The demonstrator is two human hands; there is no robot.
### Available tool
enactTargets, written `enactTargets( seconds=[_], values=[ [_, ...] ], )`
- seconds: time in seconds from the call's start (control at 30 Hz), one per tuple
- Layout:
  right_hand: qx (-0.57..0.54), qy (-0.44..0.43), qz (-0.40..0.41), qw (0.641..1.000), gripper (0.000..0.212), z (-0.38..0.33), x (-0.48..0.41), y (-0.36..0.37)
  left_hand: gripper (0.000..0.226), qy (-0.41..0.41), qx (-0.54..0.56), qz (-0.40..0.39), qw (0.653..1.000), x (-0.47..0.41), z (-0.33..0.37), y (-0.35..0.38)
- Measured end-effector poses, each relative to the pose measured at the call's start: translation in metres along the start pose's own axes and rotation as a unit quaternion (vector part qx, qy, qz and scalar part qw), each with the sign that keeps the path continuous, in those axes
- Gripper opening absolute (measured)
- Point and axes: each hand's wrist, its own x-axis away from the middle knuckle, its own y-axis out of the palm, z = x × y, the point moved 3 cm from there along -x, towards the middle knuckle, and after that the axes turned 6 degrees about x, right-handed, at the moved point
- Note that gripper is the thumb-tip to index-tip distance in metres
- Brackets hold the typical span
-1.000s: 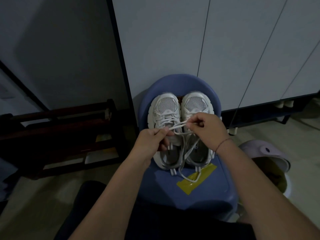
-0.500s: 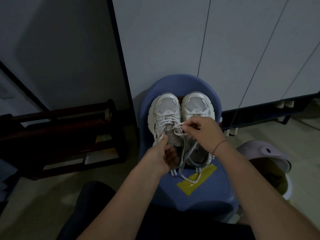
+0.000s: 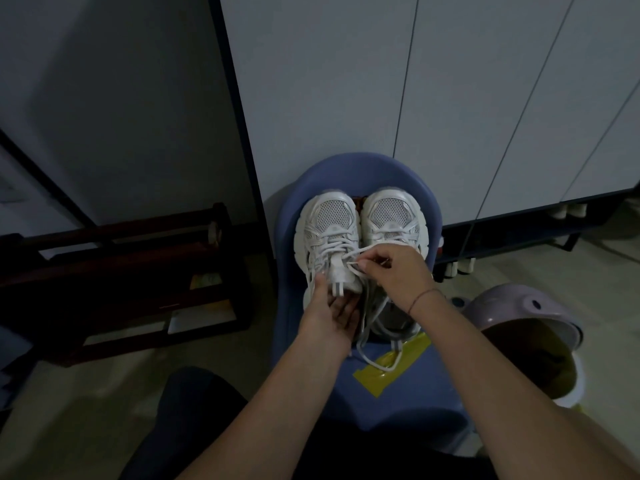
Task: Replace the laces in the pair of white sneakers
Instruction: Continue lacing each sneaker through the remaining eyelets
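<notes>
Two white sneakers stand side by side, toes away from me, on a blue chair (image 3: 408,393). The left sneaker (image 3: 329,223) has a white lace (image 3: 334,245) crossed through its upper eyelets. My right hand (image 3: 398,271) pinches a strand of that lace above the tongue. My left hand (image 3: 332,317) grips the left sneaker at its collar, thumb on the outer side, fingers curled inside the opening. The right sneaker (image 3: 391,216) is partly hidden under my right hand. Loose lace (image 3: 377,362) trails down onto the seat.
A yellow strip of tape (image 3: 384,372) lies on the seat below the shoes. A pale purple bin (image 3: 526,317) with an open lid stands at the right. A dark wooden shoe rack (image 3: 121,271) sits at the left. White cabinet doors (image 3: 450,98) rise behind the chair.
My left hand let go of the lace end, dropped down and took hold of the left sneaker's collar. My right hand moved slightly left, still pinching the lace.
</notes>
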Motion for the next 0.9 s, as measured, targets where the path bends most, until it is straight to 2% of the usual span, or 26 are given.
enactTargets(
  seconds=[0.33, 0.47, 0.63, 0.77, 0.9],
  values=[
    [0.037, 0.005, 0.024, 0.999, 0.011, 0.0, -0.011, 0.005, 0.04, -0.019, 0.024, -0.013, 0.999, 0.002, 0.003, 0.001],
    [0.069, -0.005, 0.011, 0.998, 0.011, 0.0, -0.015, 0.005, 0.041, -0.013, 0.012, -0.008, 1.0, 0.005, 0.004, 0.002],
    [0.05, -0.021, -0.007, 0.998, 0.008, -0.002, -0.019, 0.003, 0.041, 0.0, 0.0, -0.018, 1.0, 0.006, 0.009, 0.001],
    [0.058, -0.017, 0.004, 0.998, 0.009, -0.001, -0.019, 0.004, 0.027, 0.002, -0.008, -0.027, 1.0, 0.009, 0.008, 0.005],
    [0.067, -0.009, 0.002, 0.998, 0.011, -0.001, -0.021, 0.006, 0.022, -0.002, -0.003, -0.035, 0.999, 0.011, 0.008, 0.005]
  ],
)
